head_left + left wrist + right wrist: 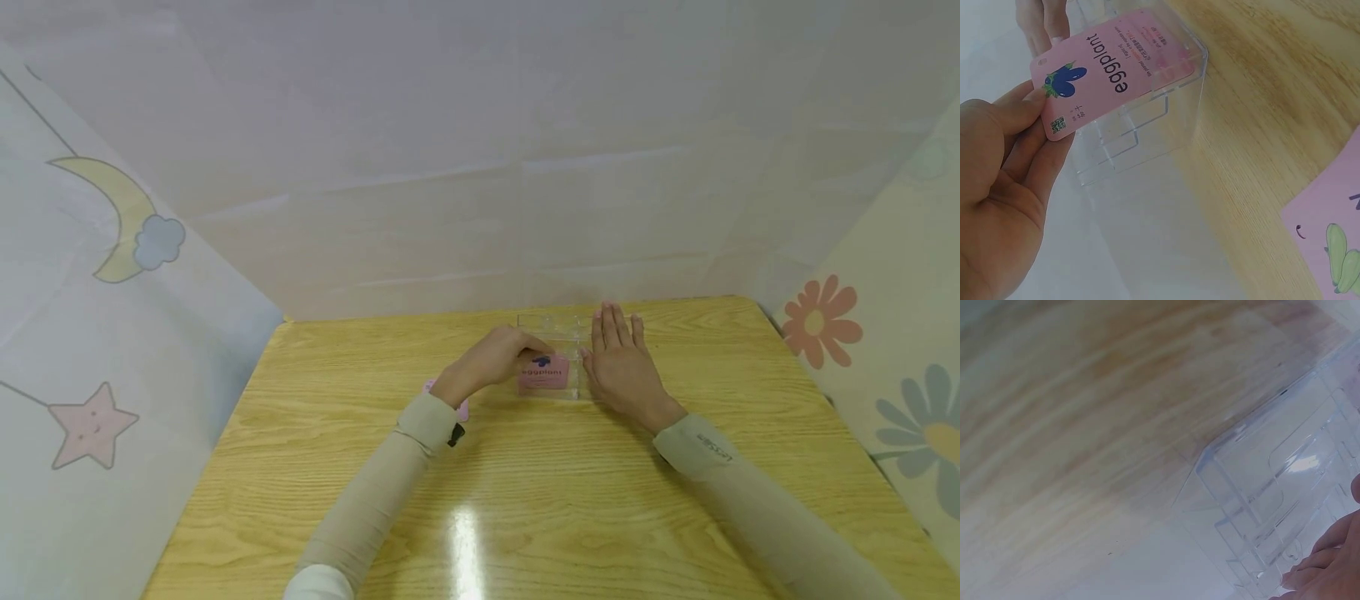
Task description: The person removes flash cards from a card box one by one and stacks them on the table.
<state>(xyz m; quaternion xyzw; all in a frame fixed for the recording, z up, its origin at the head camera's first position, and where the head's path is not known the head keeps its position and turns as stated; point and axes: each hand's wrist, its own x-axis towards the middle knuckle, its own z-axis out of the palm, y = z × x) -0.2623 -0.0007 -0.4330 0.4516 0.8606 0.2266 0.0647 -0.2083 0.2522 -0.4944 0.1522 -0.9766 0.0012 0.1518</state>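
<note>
A pink card (1091, 62) printed with eggplants and the word "eggplant" is pinched by one end between the thumb and fingers of my left hand (495, 358). Its other end sits inside a clear plastic stepped holder (547, 323), against the front wall. My right hand (622, 367) lies along the holder's right side, fingers straight and pointing away. In the right wrist view its fingertips are near the clear holder, and whether they touch it I cannot tell. Partly hidden under my left wrist, a second pink card (1335, 250) with green vegetables lies on the table.
Light wood table (360, 483) spreads around the holder. Behind its far edge rises a pale sheet (420, 200). Printed panels with a moon (123, 208) and flowers (823, 322) stand at the left and right.
</note>
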